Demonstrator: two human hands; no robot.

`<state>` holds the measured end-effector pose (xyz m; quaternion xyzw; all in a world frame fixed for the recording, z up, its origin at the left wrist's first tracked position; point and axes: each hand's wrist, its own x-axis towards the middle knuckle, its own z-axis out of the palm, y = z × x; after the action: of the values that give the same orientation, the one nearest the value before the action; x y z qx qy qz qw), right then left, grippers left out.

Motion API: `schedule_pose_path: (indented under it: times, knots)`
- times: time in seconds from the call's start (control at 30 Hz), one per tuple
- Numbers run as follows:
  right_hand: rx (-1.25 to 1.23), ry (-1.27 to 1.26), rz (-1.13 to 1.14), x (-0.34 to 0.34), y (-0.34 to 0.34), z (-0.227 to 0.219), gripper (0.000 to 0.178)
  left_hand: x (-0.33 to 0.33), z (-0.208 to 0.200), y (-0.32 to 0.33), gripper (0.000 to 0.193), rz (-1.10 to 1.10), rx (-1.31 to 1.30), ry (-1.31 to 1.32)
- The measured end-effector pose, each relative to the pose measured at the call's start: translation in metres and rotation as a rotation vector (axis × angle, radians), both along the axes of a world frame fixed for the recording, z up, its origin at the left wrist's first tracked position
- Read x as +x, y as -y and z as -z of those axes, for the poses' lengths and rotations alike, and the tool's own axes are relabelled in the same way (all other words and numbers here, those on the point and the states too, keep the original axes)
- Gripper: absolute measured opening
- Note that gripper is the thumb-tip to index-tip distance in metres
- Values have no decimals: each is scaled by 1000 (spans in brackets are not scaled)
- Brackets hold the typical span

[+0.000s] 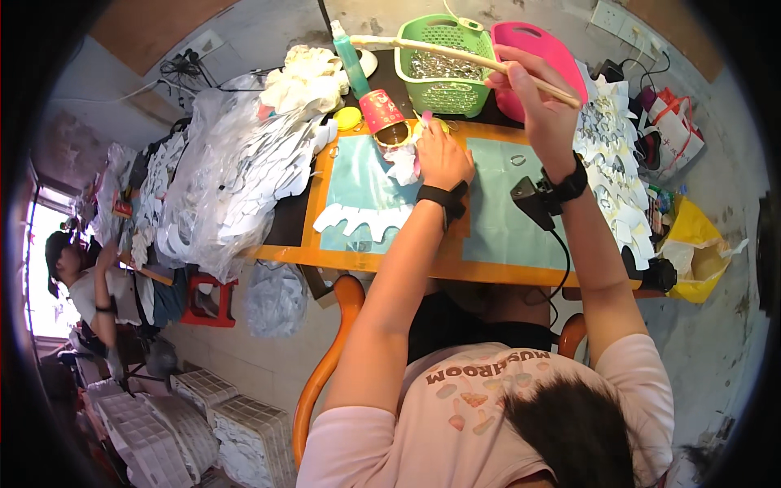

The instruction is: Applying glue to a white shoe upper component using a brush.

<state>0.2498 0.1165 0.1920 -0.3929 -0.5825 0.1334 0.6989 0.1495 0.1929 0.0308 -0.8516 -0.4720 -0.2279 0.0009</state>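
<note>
My right hand (541, 102) is raised at the right of the table, closed round a long pale wooden stick (464, 55). The stick reaches leftward over the green basket (443, 89), its far end above the spray bottle. My left hand (445, 156) is low over the table, fingers bent beside a red patterned can (381, 108) that lies tilted, its mouth toward me. Something pink and a crumpled white wad (402, 167) show at these fingers; what they grip is partly hidden. A white strip of scalloped pieces (362, 220) lies on the blue-green mat (350, 179) nearer me.
Small metal pieces fill the green basket, beside a pink basket (529, 41). A teal spray bottle (350, 61) leans behind the can. White cut pieces pile up at left (268, 154) and right (610, 163). A small ring-shaped piece (517, 160) lies on the right mat. Another person (98, 285) sits far left.
</note>
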Motion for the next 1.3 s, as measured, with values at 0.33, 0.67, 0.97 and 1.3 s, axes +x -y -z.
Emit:
schedule_pose_path:
  times: [0.33,0.67,0.97,1.3]
  knots:
    - [-230,126,-14,34,-2,-3,24,-54,-53,57,45,99,72,399]
    - [-218,704,-24,-27,-50,-8,16,-116,-47,-36,114,-163,-458,448]
    - [-339,845,-86,-29,-83,7,21,-112,-30,-42,108,-67,-531,596]
    - [37,842,-244,-34,-92,23,21,-114,-25,-39,104,-49,-467,606]
